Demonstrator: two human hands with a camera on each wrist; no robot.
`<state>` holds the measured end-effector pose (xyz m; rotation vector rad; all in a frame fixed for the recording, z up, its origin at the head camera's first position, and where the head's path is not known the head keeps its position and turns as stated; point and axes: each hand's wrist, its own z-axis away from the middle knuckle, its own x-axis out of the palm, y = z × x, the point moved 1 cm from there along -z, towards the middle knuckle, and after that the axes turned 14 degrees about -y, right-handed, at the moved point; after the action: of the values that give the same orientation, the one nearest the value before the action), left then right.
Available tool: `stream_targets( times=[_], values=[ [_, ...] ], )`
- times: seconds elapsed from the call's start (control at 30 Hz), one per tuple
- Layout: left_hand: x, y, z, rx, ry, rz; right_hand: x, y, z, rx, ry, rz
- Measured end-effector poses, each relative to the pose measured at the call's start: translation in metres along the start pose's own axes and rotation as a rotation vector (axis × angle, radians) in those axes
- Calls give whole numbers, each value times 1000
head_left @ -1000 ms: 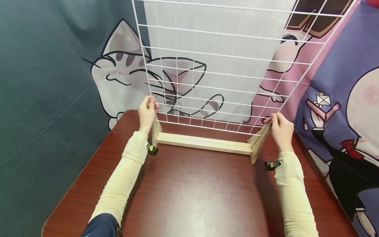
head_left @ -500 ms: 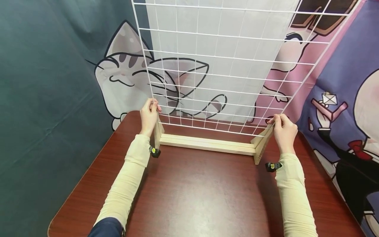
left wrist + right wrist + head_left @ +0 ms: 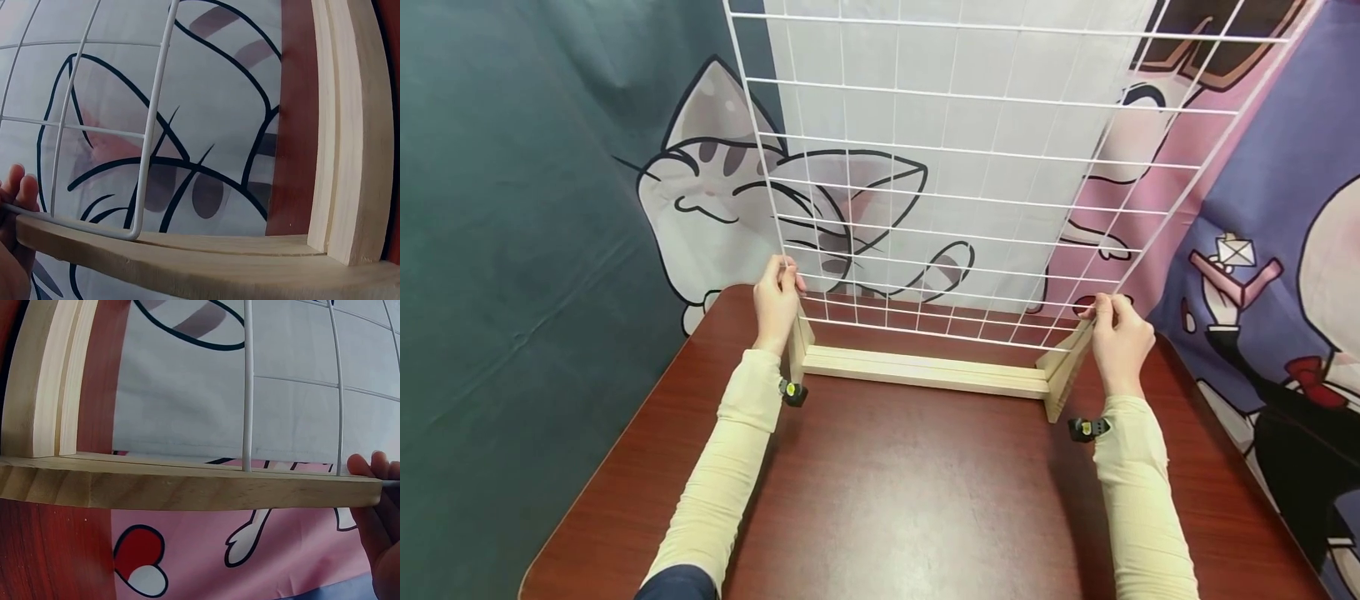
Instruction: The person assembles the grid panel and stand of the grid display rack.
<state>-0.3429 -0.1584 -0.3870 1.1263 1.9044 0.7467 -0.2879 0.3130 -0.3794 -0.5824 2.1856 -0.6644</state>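
A white wire grid panel (image 3: 955, 94) stands upright between the two side boards of a pale wooden stand, its lowest wire a short way above the grooved crossbar (image 3: 925, 372). My left hand (image 3: 777, 302) pinches the panel's left edge rod just at the top of the left side board (image 3: 800, 346). On the other side my right hand (image 3: 1122, 340) pinches the right edge rod at the top of the right side board (image 3: 1060, 379). The left wrist view shows the grid's rounded corner (image 3: 133, 234) at the side board's groove. From the right wrist, the rod ends meet the board (image 3: 169, 487).
The stand rests toward the back of a reddish-brown table (image 3: 910, 492). Behind it hangs a printed cloth backdrop (image 3: 700, 208) with cartoon cats. A plain green cloth (image 3: 512, 250) hangs at the left. The panel's top runs out of the head view.
The head view has shifted slightly, moving the whole scene a little right and down. Both hands keep their grip on the grid panel at the same spots.
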Motion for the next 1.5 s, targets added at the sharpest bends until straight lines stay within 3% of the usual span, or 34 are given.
stream_targets(
  times=[0.23,0.5,1.1,1.5],
  values=[
    [3,1,1,-32,28,-84,-1,0,3,12,33,-4],
    [0,2,8,-8,61,-135,4,-3,7,14,44,3],
    [1,1,16,22,91,-138,6,-5,11,-11,123,-68],
    [5,-4,15,58,116,-144,7,-4,10,-17,132,-105]
  ],
)
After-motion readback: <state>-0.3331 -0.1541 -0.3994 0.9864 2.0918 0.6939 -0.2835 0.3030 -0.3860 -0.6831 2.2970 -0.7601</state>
